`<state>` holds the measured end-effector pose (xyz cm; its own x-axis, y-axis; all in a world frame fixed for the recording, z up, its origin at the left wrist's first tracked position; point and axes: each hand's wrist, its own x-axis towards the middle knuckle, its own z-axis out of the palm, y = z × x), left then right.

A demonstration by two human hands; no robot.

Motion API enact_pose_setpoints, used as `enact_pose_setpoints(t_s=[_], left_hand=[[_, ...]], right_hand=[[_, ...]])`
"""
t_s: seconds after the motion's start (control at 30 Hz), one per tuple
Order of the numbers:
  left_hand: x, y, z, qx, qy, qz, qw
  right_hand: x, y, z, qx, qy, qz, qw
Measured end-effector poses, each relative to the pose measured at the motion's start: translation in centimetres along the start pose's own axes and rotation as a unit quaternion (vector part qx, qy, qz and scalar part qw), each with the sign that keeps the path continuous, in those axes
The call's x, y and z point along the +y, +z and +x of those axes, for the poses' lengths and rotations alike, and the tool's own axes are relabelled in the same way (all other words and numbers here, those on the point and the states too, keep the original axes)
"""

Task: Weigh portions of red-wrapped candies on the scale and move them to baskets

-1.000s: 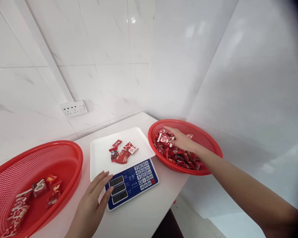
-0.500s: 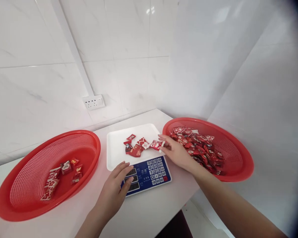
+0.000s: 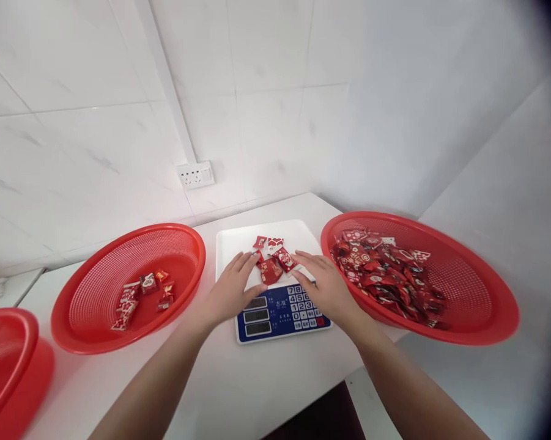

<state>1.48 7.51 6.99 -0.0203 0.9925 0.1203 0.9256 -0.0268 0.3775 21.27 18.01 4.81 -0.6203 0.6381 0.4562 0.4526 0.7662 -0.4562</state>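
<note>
Several red wrapped candies (image 3: 271, 270) lie bunched on the white pan (image 3: 235, 239) of a digital scale. My left hand (image 3: 235, 287) is at the left side of the bunch, thumb and fingers apart, fingertips at the candies' edge. From the right, my right hand (image 3: 323, 284) reaches over the pan with its fingers spread. Its fingertips are beside a red and white candy (image 3: 285, 260); whether they touch it I cannot tell. Below the pan sits the scale's blue keypad panel (image 3: 282, 313), its right keys partly covered by my right hand.
A red mesh basket (image 3: 481, 269) on the right holds a heap of red-wrapped candies (image 3: 388, 275). Another red basket (image 3: 85, 293) on the left has several candies in it. Part of a third red basket (image 3: 13, 360) shows at the lower left. A wall socket (image 3: 195, 176) is behind the table.
My view has turned left, bringing a third basket into sight. My left hand has moved from the scale's display up to the candies. The candies are now bunched closer together between both hands.
</note>
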Motion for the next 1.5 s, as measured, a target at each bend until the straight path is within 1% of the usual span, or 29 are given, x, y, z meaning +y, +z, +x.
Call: enact_pose_setpoints(t_s=[0.07,0.13,0.2,0.27,0.33,0.4,0.5,0.6,0.67,0.77,0.83,0.9,0.97,1.07,1.1,1.13,1.2,1.27,1.33,1.4,1.5], left_hand=[[-0.5,-0.1,2.0,-0.026,0.013,-0.005,1.0],[-0.8,-0.1,3.8,-0.054,0.027,-0.011,0.998],[-1.0,0.2,5.3,-0.076,0.045,-0.014,0.996],[-0.9,0.8,6.6,-0.091,0.058,-0.01,0.994],[-0.8,1.5,7.5,-0.101,0.066,-0.001,0.993],[-0.7,2.1,8.2,-0.103,0.07,0.007,0.992],[-0.7,2.7,8.8,-0.091,0.073,0.015,0.993],[-0.6,2.8,9.0,-0.073,0.077,0.015,0.994],[-0.6,2.4,8.8,-0.058,0.077,0.011,0.995],[-0.4,1.2,7.8,-0.027,0.07,-0.002,0.997],[-0.4,0.0,6.3,-0.003,0.061,-0.013,0.998],[-0.4,-1.2,4.2,0.023,0.047,-0.024,0.998],[-0.6,-2.0,1.5,0.055,0.028,-0.035,0.997],[-1.2,-2.2,-2.7,0.108,-0.012,-0.025,0.994],[-1.4,-2.1,-3.9,0.124,-0.028,-0.019,0.992],[-1.6,-1.8,-5.1,0.14,-0.041,-0.015,0.989],[-1.8,-1.2,-7.0,0.166,-0.061,-0.012,0.984],[-1.8,-0.6,-8.2,0.181,-0.079,-0.014,0.98],[-1.8,-0.2,-8.9,0.181,-0.093,-0.016,0.979],[-1.8,0.0,-9.2,0.171,-0.103,-0.015,0.98],[-1.9,-0.1,-9.2,0.16,-0.118,-0.013,0.98]], right_hand=[[0.1,0.1,-1.8,0.065,-0.014,0.029,0.997],[0.4,0.4,-4.1,0.112,-0.008,0.052,0.992],[0.8,0.9,-6.3,0.128,0.006,0.063,0.99],[1.2,1.4,-8.2,0.123,0.023,0.064,0.99],[1.6,1.5,-9.4,0.119,0.045,0.062,0.99],[1.8,1.3,-10.1,0.115,0.067,0.057,0.989],[1.8,0.7,-10.3,0.109,0.083,0.046,0.989],[1.5,0.4,-10.2,0.109,0.086,0.045,0.989],[1.5,0.4,-10.2,0.106,0.089,0.047,0.989],[1.7,0.4,-10.2,0.11,0.093,0.051,0.988],[1.9,0.1,-10.1,0.124,0.09,0.054,0.987],[2.0,-0.7,-10.0,0.146,0.087,0.057,0.984],[1.9,-2.0,-9.7,0.178,0.092,0.044,0.979],[1.9,-4.0,-9.2,0.215,0.132,-0.02,0.967],[2.0,-4.6,-9.0,0.208,0.151,-0.045,0.965],[2.2,-5.1,-8.9,0.187,0.169,-0.066,0.965],[2.9,-5.7,-8.6,0.116,0.195,-0.098,0.969],[3.8,-5.7,-8.5,0.045,0.212,-0.118,0.969],[4.4,-5.5,-8.4,0.0,0.227,-0.13,0.965],[4.7,-5.3,-8.4,-0.022,0.239,-0.136,0.961],[4.5,-5.3,-8.2,-0.042,0.261,-0.139,0.954]])
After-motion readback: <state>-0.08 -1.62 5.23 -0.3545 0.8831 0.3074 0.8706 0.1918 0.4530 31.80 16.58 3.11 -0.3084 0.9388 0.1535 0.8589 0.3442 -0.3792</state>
